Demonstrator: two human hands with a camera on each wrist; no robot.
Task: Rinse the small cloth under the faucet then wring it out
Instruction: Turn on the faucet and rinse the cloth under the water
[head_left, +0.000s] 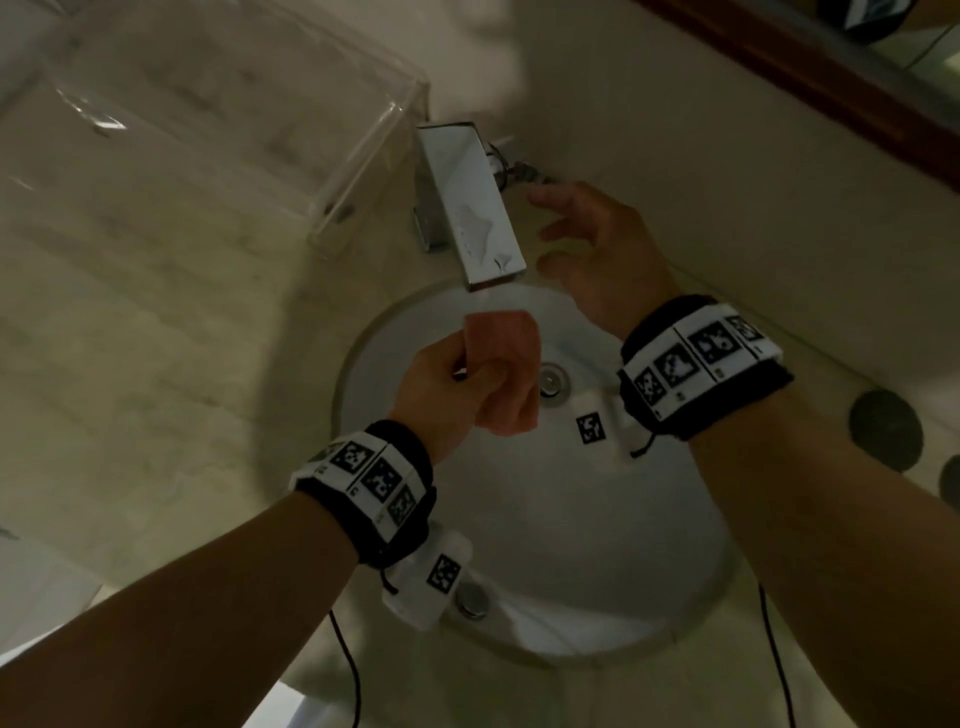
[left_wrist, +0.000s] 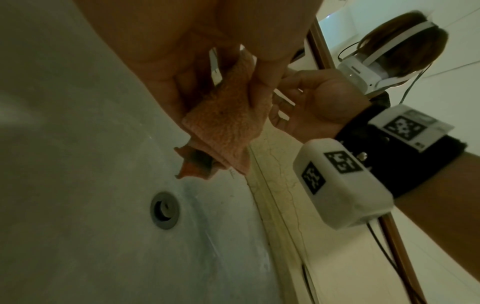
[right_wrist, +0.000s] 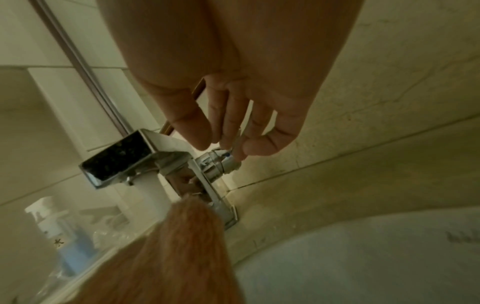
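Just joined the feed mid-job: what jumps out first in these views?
The orange cloth, gripped in the left hand, hangs just below the chrome faucet spout, over the white sink. Water pours from the spout in the right wrist view. The right hand reaches beside the faucet, fingertips at its side lever. A clear acrylic box sits on the counter to the left.

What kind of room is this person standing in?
Most likely a bathroom: a round white basin set in a pale stone counter, a square chrome faucet behind it, and a wood-framed mirror on the wall. The left hand holds a small orange cloth.
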